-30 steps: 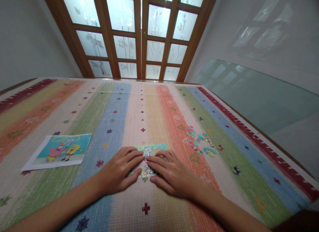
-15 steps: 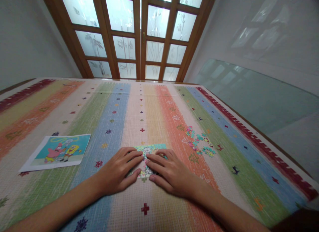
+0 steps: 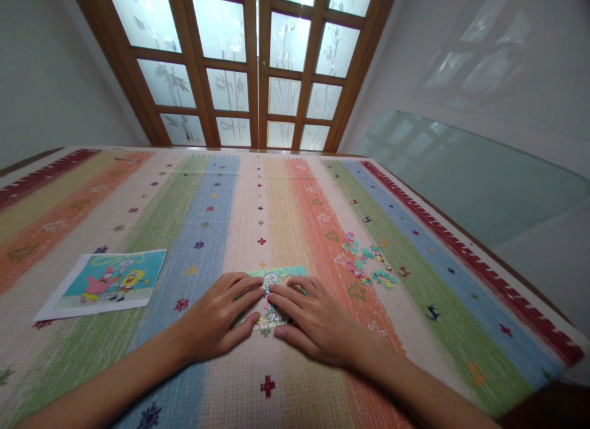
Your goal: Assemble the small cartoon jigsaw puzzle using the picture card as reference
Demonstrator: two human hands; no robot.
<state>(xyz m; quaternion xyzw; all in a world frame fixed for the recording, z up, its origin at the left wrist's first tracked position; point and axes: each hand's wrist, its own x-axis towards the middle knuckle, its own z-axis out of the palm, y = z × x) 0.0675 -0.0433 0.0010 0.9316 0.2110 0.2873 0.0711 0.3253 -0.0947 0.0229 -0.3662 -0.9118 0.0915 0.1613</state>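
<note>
A small jigsaw puzzle (image 3: pixel 276 271) lies flat in front of me, showing teal at the top and a pale outlined figure in the middle. My left hand (image 3: pixel 225 315) rests over its left side, fingers stretched and slightly apart. From the other side, my right hand (image 3: pixel 313 318) covers the right part, its fingers loosely bent and spread on the surface. The fingertips of both hands almost meet at the puzzle's centre. Much of the puzzle is hidden under them, and I cannot tell whether a loose piece is beneath a fingertip.
Loose puzzle pieces (image 3: pixel 367 263) are scattered to the right in pink, teal and yellow. On the left lies a printed cartoon picture (image 3: pixel 108 281). A striped tablecloth (image 3: pixel 249 226) covers the table. Wooden glazed doors (image 3: pixel 255 72) stand beyond its far edge.
The view has shifted very slightly. Both hands stay in place over the puzzle, with hardly any finger movement.
</note>
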